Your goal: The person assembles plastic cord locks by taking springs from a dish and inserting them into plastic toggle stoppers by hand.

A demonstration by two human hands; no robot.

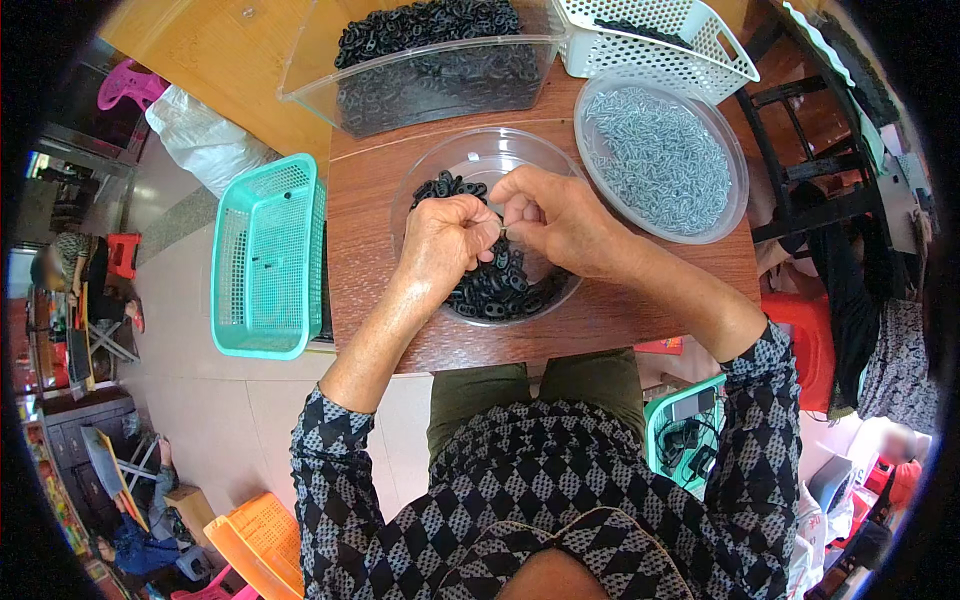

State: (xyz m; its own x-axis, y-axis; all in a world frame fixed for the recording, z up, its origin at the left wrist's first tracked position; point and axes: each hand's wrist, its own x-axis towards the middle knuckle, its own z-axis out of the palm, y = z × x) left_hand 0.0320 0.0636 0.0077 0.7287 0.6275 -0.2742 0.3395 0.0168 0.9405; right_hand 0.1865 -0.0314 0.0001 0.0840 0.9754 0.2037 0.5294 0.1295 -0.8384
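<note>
Both hands meet above a clear round tub (430,155) on the table. Loose black oval plastic pieces with holes (500,290) lie inside it. My left hand (445,238) is closed in a pinch, its fingertips almost against those of my right hand (568,222). The right thumb and forefinger also pinch together. Something tiny shows between the fingertips, but its kind is too small to tell. To the right stands a clear round dish full of small silvery screws (660,155), which neither hand touches.
A clear bin (430,95) of black pieces and a white perforated basket (680,50) stand at the table's far side. A teal basket (265,260) sits left of the wooden table (640,310). Beside my lap is a green basket (685,435) with cables.
</note>
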